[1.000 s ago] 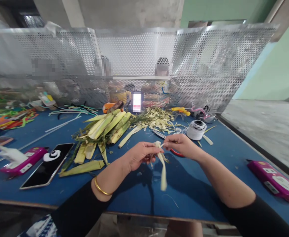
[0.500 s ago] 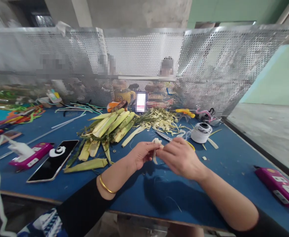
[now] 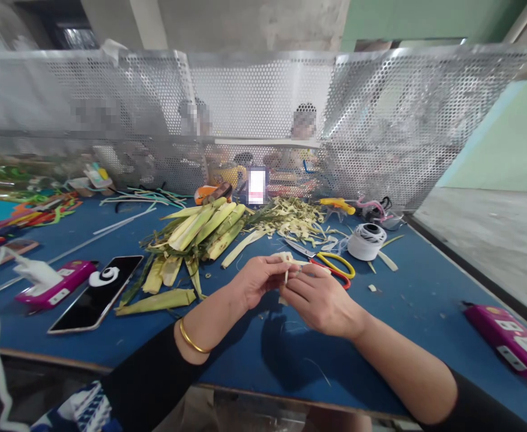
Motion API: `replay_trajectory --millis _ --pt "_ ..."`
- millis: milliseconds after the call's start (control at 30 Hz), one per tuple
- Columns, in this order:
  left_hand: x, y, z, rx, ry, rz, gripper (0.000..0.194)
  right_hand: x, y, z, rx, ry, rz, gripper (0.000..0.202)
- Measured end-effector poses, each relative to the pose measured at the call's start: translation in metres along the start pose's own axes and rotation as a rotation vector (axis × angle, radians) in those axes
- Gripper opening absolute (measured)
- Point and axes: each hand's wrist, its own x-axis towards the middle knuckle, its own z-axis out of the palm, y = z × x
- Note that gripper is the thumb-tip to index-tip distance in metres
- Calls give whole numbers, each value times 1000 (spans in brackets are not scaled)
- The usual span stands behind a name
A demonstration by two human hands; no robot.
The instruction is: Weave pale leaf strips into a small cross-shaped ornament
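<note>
A pale strip of corn husk [image 3: 286,257] is pinched between my two hands above the blue table. The fingertips of my left hand [image 3: 263,277] close on its left side. My right hand [image 3: 320,297] meets them from the right, its fingers bent and pressed together on the husk, partly hiding it. Just behind my right hand lie scissors [image 3: 335,264] with one yellow and one red handle loop, blades pointing back left. To the left sits a pile of green-yellow corn husks [image 3: 209,225]. A spool of white thread [image 3: 366,242] stands at the right.
Shredded husk [image 3: 297,219] is heaped behind my hands. A lit phone [image 3: 257,186] leans against the perforated metal partition [image 3: 263,90], with people behind it. A dark phone [image 3: 96,294] and a magenta power strip [image 3: 56,285] lie left, another magenta strip [image 3: 511,342] right.
My right hand has come down and slightly left, uncovering the scissors' handles. My left hand has barely moved and still pinches the husk.
</note>
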Motion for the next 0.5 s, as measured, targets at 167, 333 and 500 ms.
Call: replay_trajectory --millis 167,333,500 --pt "-7 6 5 -46 -86 36 24 2 -6 -3 41 37 -67 29" --pt "-4 2 1 -34 -68 51 20 5 -11 -5 49 46 -111 28" --pt "0 -1 -2 -36 -43 47 17 5 -12 -3 94 41 -106 24"
